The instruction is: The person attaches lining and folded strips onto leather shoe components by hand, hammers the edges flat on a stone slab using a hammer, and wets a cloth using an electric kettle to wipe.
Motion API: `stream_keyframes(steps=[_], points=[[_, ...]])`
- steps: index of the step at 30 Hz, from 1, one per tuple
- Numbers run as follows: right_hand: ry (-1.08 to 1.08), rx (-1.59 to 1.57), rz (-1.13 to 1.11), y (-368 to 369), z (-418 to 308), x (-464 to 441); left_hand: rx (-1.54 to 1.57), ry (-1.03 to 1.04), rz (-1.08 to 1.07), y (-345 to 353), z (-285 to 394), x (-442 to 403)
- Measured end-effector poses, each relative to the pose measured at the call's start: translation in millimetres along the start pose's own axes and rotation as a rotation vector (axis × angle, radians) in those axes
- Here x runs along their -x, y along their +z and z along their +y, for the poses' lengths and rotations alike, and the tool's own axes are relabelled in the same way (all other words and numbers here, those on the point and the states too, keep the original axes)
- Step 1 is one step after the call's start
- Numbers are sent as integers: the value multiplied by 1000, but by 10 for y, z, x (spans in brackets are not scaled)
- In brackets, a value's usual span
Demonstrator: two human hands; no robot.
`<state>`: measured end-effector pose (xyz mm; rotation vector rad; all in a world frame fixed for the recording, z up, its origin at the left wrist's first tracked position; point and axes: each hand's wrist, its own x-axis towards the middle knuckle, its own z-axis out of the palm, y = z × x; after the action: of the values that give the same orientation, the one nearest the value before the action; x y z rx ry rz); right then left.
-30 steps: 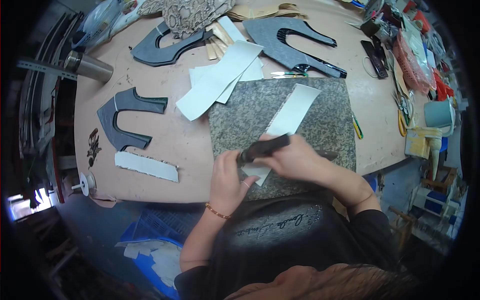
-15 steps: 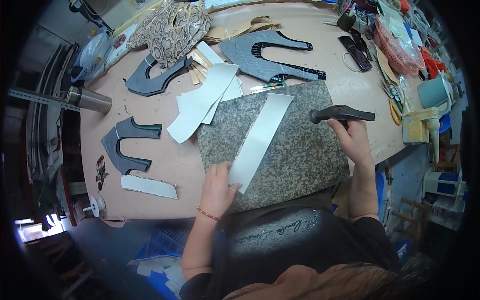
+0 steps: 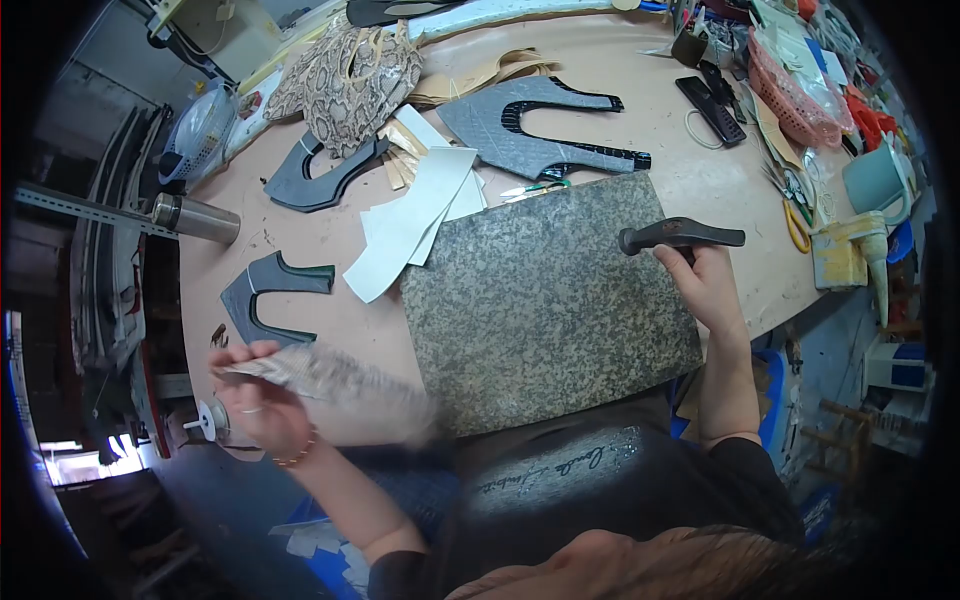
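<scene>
My right hand (image 3: 703, 283) grips a hammer (image 3: 690, 233), its dark head raised over the right side of a speckled stone slab (image 3: 550, 300). At the lower left, my left hand (image 3: 262, 402) pinches one end of a strip with a snakeskin pattern (image 3: 345, 382). Motion blurs the strip, and its far end reaches toward the slab's left edge. Just beyond the left hand lies a stack of grey U-shaped pieces (image 3: 262, 300). White strips (image 3: 420, 225) overlap at the slab's upper left corner.
Larger grey curved pieces (image 3: 500, 115) and snakeskin-patterned material (image 3: 365, 85) lie toward the back. A steel flask (image 3: 197, 217) stands at the left, near a white spool (image 3: 212, 420). Scissors (image 3: 797, 205), a pink basket (image 3: 785, 95) and a blue-green mug (image 3: 872, 185) sit at the right.
My left hand has moved from the slab to the lower left. The white strip has gone from the slab, and the left hand now holds a patterned strip. The hammer has barely moved.
</scene>
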<state>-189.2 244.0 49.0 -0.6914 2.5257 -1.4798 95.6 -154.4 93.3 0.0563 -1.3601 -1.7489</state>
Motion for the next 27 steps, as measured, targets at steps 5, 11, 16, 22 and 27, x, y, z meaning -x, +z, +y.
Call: stream_keyframes(steps=[5, 11, 16, 22, 27], points=[[-29, 25, -69, 62, -71, 32, -663, -347, -523, 754, 46, -496], [-17, 200, -196, 57, -195, -40, -728, -592, -1002, 1612, -1758, 16], [-186, 331, -265, 204, -228, -165, -999, -343, -884, 1896, -2147, 275], [-212, 454, -232, 618, 40, -326, -1076, -240, -738, 1863, -2073, 418], [-202, 425, -215, 641, 69, -338, -1074, -16, -696, 1689, -2025, 557]])
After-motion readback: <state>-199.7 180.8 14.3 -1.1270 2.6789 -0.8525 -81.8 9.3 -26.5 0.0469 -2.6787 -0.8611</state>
